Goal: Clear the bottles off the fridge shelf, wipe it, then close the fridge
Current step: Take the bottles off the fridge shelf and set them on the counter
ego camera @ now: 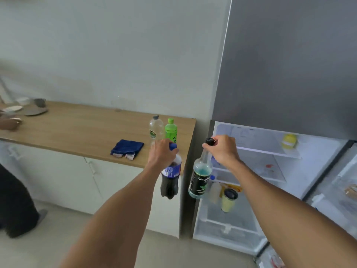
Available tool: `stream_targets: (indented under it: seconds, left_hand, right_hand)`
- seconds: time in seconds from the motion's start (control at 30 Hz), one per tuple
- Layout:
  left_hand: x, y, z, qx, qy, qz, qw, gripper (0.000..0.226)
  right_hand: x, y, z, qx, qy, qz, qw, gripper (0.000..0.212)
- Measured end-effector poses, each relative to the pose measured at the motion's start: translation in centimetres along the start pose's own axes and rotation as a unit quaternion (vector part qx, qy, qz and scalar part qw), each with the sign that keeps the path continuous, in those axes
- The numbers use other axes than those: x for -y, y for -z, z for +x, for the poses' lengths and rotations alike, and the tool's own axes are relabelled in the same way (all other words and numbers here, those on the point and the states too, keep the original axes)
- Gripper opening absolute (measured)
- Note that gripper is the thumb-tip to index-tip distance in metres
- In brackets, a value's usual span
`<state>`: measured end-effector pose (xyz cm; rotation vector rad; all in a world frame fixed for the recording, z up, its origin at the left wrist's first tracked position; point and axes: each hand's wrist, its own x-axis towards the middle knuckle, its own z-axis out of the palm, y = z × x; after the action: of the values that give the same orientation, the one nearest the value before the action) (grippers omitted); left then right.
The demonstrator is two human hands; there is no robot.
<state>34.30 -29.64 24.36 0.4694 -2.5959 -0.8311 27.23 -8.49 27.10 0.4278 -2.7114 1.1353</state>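
Observation:
My left hand [161,151] grips a dark cola bottle [171,180] by its blue cap, so it hangs in the air beside the counter's right end. My right hand [224,149] holds a glass bottle with a black label and blue-green liquid [200,178] by its black cap, just left of the open fridge. A clear bottle [155,129] and a green bottle [171,131] stand on the wooden counter [87,130]. A folded blue cloth [127,148] lies on the counter to their left. The fridge shelf [270,167] carries a red smear.
The fridge door [332,200] stands open at the right. A yellow object [289,141] sits on the upper shelf, and a yellow tumbler with a dark lid [229,200] sits lower down. Another person's hand [10,122] and dishes [34,111] are at the counter's far left.

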Motion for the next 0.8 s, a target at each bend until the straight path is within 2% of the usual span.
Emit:
stream_targets:
  seconds: [0.13,0.3,0.6,0.8]
  left_hand:
    - [2.4,3.8,3.5,-0.055,-0.003,0.011,0.998,0.026]
    - [4.9,5.7,9.0,-0.075,-0.024,0.024,0.997,0.029]
    - [8.8,4.5,16.4,-0.047,-0.051,0.047,0.997,0.033]
    - [9.2,3.9,19.3,-0.026,-0.061,0.056,0.996,0.037]
  right_hand:
    - [4.2,-2.5,2.5,0.005,0.039,0.016,0.999,0.017]
    - [7.7,-5.9,7.4,0.025,0.07,0.016,0.997,0.018]
    - [8.7,-12.5,13.8,0.071,0.063,0.001,0.996,0.025]
    - [9.1,-14.4,15.8,0.069,0.068,-0.015,0.995,0.027]
